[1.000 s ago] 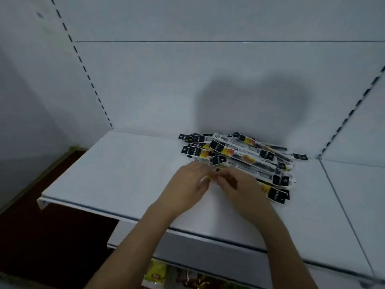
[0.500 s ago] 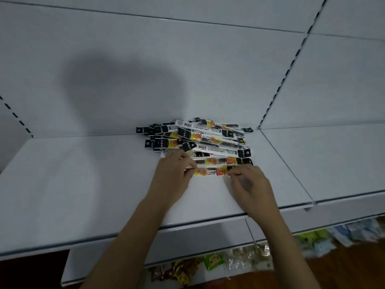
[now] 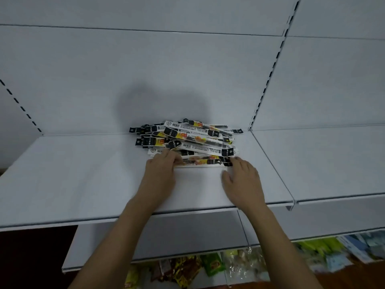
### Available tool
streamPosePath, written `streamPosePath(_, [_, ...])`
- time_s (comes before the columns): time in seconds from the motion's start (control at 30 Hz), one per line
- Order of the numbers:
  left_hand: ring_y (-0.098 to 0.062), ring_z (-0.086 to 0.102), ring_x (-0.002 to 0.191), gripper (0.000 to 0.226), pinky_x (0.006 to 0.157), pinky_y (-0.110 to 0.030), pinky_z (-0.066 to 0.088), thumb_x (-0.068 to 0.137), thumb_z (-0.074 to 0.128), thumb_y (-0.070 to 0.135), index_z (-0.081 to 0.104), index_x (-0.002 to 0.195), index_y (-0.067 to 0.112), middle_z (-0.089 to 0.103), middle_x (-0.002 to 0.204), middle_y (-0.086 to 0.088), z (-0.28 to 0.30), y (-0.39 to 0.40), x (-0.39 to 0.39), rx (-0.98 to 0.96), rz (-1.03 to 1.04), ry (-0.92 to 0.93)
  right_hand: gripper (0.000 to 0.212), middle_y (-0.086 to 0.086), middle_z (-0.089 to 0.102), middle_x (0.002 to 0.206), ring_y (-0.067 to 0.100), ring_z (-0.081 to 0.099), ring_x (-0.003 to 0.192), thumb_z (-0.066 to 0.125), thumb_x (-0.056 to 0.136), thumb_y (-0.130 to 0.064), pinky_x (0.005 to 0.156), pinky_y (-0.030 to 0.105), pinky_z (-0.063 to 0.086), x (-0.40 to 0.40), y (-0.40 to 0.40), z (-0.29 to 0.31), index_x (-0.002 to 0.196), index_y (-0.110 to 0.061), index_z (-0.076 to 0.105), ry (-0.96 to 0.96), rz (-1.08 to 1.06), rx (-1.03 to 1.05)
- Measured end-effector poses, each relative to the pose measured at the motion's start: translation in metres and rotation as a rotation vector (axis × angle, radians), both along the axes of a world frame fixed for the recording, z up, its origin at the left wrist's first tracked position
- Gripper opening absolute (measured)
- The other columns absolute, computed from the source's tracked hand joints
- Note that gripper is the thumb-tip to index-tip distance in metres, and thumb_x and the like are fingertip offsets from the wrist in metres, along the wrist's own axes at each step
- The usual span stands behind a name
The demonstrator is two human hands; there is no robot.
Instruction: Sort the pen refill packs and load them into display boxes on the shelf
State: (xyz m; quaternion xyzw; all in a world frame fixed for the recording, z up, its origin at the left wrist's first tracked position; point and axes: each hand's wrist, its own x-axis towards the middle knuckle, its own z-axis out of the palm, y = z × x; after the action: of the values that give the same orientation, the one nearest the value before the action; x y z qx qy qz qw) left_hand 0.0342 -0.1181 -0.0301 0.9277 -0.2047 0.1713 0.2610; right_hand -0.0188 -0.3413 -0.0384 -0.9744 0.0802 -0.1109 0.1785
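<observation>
Pen refill packs [image 3: 187, 140]: label print too small to read. Left hand [image 3: 161, 172] fingertips hidden (curled under). Lower-shelf packets [image 3: 187, 270]: blurred, cut off below.

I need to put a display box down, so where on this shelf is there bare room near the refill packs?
The shelf is bare to the left of the pile of refill packs, out to the left wall. The neighbouring shelf, right of the divider, is bare too. It is crowded at the pile's near edge, where the left hand and right hand touch the front pack.
</observation>
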Motion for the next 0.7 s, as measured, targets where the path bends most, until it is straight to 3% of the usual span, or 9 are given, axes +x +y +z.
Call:
streamPosePath(0.1, [-0.018,0.056,0.100,0.017,0.085,-0.033,0.026,0.094,0.045,0.019,0.056,0.107,0.023,0.064,0.100,0.010,0.005,-0.013,-0.011,-0.056,0.111,0.078,0.061,0.004,0.025,0.160,0.024,0.018,0.148,0.036,0.100,-0.047,0.121,0.048,0.012,-0.003,-0.008,0.000,0.152,-0.016,0.027,0.064,0.003,0.002])
streamPosePath(0.2, [-0.014,0.052,0.111,0.055,0.087,-0.034,0.027,0.086,0.029,0.065,0.052,0.123,0.032,0.057,0.113,0.011,0.011,-0.023,-0.015,0.164,0.148,0.096,0.068,0.003,0.008,0.165,0.024,0.001,0.152,0.025,0.101,-0.054,0.122,0.047,0.003,-0.005,-0.011,0.000,0.156,-0.016,0.012,0.149,-0.014,-0.043])
streamPosePath(0.3, [-0.013,0.047,0.114,0.069,0.094,-0.037,0.030,0.078,0.035,0.081,0.041,0.137,0.047,0.048,0.112,0.010,0.008,-0.026,-0.009,0.362,0.138,0.185,0.071,0.003,0.003,0.166,0.023,-0.002,0.152,0.019,0.101,-0.056,0.123,0.047,0.001,-0.006,-0.010,-0.001,0.157,-0.014,0.005,0.166,-0.017,-0.071])
streamPosePath(0.43, [-0.018,0.054,0.091,0.048,0.079,-0.035,0.033,0.080,0.052,0.068,0.067,0.112,0.036,0.045,0.092,0.011,-0.004,-0.020,-0.008,0.229,0.089,0.000,0.074,0.001,0.017,0.163,0.021,0.012,0.150,0.022,0.098,-0.061,0.122,0.044,0.010,-0.003,-0.022,-0.004,0.156,-0.017,0.017,0.112,0.028,-0.094])
streamPosePath(0.53, [-0.024,0.054,0.095,0.025,0.082,-0.037,0.028,0.079,0.075,0.036,0.068,0.100,0.025,0.059,0.100,0.003,-0.009,-0.018,-0.010,0.235,0.114,-0.168,0.077,0.000,0.033,0.157,0.021,0.026,0.144,0.023,0.092,-0.067,0.118,0.043,0.020,-0.004,-0.032,-0.006,0.151,-0.018,0.030,0.029,0.069,-0.109])
streamPosePath(0.6, [-0.026,0.058,0.094,0.022,0.088,-0.039,0.027,0.077,0.074,0.012,0.065,0.095,0.020,0.065,0.095,0.003,-0.006,-0.020,-0.014,0.210,0.134,-0.209,0.076,0.000,0.029,0.159,0.021,0.022,0.146,0.024,0.093,-0.066,0.120,0.043,0.017,-0.004,-0.033,-0.007,0.153,-0.018,0.028,0.057,0.077,-0.086])
streamPosePath(0.7, [-0.023,0.060,0.075,0.035,0.091,-0.035,0.028,0.073,0.063,-0.012,0.061,0.092,0.018,0.059,0.074,0.008,0.002,-0.022,-0.020,0.141,0.207,-0.212,0.072,0.000,0.033,0.157,0.022,0.025,0.145,0.027,0.094,-0.060,0.120,0.043,0.018,-0.005,-0.030,-0.008,0.151,-0.017,0.033,0.037,0.047,-0.077])
